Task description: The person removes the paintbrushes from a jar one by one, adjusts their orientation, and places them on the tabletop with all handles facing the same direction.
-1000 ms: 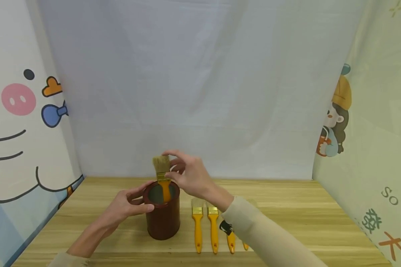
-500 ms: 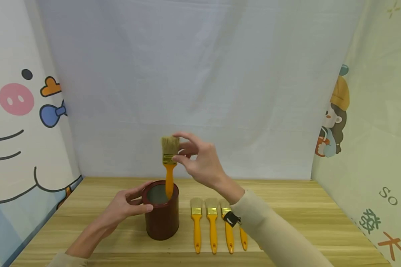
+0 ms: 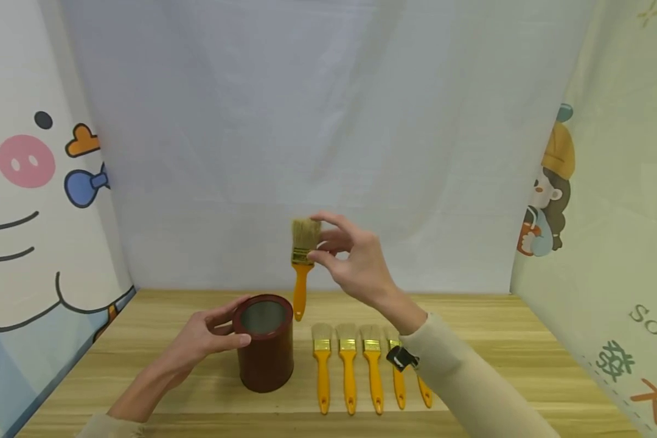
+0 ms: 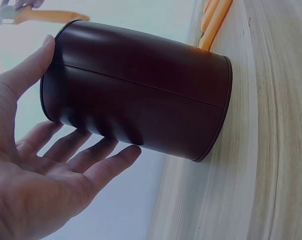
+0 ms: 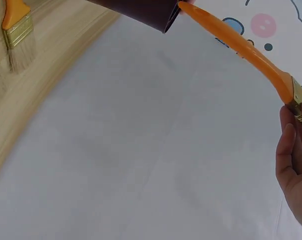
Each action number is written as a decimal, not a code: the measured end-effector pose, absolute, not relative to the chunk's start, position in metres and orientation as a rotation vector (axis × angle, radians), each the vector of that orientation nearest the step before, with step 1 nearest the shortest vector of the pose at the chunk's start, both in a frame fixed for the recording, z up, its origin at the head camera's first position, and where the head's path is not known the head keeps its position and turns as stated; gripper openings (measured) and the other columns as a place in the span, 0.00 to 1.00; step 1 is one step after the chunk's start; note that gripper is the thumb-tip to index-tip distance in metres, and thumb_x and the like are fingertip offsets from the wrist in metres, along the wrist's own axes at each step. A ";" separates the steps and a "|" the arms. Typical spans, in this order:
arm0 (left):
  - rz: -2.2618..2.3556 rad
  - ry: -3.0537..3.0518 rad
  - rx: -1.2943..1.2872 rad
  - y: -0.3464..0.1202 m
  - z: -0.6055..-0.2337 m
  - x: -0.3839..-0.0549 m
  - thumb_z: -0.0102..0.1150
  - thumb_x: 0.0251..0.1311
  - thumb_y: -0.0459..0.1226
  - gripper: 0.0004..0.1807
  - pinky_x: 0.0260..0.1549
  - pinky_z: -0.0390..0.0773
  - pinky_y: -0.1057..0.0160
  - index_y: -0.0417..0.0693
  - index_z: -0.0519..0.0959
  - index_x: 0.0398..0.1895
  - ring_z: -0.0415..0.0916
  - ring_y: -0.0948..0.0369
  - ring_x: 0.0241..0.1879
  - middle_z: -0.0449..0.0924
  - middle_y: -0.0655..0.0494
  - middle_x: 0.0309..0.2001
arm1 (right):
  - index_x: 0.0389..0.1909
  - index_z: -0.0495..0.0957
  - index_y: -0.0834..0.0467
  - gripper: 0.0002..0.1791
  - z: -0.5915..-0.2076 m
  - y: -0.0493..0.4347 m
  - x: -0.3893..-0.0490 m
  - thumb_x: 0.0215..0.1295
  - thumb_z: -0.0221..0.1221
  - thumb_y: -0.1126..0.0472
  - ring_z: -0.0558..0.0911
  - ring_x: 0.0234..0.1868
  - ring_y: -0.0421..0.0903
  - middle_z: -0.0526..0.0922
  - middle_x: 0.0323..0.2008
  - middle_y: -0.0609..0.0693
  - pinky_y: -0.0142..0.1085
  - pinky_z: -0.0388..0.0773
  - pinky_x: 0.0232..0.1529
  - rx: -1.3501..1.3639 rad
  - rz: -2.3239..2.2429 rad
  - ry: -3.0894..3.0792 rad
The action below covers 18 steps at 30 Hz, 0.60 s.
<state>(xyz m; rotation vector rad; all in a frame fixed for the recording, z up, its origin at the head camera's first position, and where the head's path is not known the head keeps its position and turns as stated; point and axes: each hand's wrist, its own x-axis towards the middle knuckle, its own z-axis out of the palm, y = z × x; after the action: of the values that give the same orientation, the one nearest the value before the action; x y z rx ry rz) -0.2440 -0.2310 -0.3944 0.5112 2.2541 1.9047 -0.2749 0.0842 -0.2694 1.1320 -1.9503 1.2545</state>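
In the head view, a dark red-brown can (image 3: 266,362) stands upright on the wooden table (image 3: 159,316), its top open and its grey inside bare. My left hand (image 3: 199,334) holds it from the left, thumb near the rim and fingers against the far side. The left wrist view shows the thumb and fingers touching the can (image 4: 136,90). Up and right of the can, my right hand (image 3: 361,261) pinches a paintbrush (image 3: 301,280) around its metal band, bristles up and orange handle hanging down. The handle's end is apart from the can, beside its rim.
Right of the can, several orange-handled paintbrushes lie in a row, bristles away from me, the nearest brush (image 3: 322,371) at the left end. My right sleeve (image 3: 460,377) and a black strap tag (image 3: 402,359) partly cover the right ones. A pale cloth (image 3: 317,121) hangs behind.
My right hand has lifted the paintbrush up out of the can and moved it right, past the rim. My left hand and the can have stayed in place.
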 end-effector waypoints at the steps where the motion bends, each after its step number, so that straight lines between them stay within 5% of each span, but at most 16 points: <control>1: 1.905 2.255 0.515 -0.231 -0.395 -0.244 0.72 0.66 0.38 0.44 0.62 0.79 0.45 0.47 0.62 0.83 0.59 0.30 0.74 0.60 0.36 0.78 | 0.66 0.80 0.57 0.30 -0.270 0.088 -0.274 0.63 0.73 0.72 0.89 0.38 0.43 0.90 0.43 0.55 0.37 0.87 0.41 1.122 1.253 -1.961; 18: 1.907 2.259 0.541 -0.232 -0.395 -0.244 0.71 0.66 0.36 0.44 0.61 0.80 0.47 0.46 0.62 0.83 0.59 0.30 0.73 0.62 0.36 0.78 | 0.66 0.79 0.56 0.32 -0.319 0.168 -0.276 0.61 0.74 0.72 0.89 0.36 0.45 0.90 0.41 0.53 0.39 0.87 0.39 0.960 1.190 -2.159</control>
<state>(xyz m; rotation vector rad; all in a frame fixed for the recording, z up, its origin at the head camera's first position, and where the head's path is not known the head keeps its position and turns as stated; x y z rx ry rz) -0.2442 -0.2317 -0.3950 0.5406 2.2587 1.9066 -0.2761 0.1676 -0.3186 0.9602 -2.1588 1.1902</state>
